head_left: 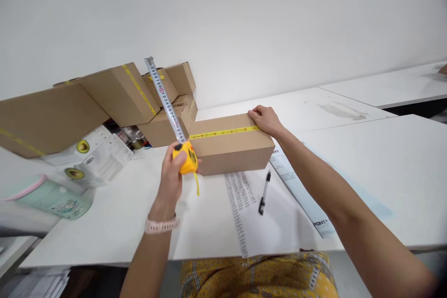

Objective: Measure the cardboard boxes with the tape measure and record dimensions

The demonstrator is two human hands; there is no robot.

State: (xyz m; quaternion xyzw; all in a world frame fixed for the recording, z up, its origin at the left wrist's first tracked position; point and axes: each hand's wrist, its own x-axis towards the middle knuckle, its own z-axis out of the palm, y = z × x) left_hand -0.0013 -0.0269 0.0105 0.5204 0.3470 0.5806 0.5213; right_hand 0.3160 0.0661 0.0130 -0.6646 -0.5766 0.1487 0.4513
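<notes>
My left hand [171, 171] is wrapped round a yellow tape measure [186, 157], its thumb on the case. The metal blade [165, 100] sticks out up and away from the case, its numbers facing me. A long cardboard box [230, 149] with yellow printed tape along its top lies just right of the tape measure. My right hand [267, 120] rests on the far right corner of this box, fingers over its edge. Some fingers of my left hand are hidden behind the tape measure, close to the box's left end.
Several cardboard boxes [115, 93] are piled at the left against the wall. Nearer stand white avocado-print packages [94, 156] and a mint green bin [52, 198]. A black pen [265, 193] lies on a printed sheet [240, 205], beside a pale blue bag [300, 186] on the white table [394, 167].
</notes>
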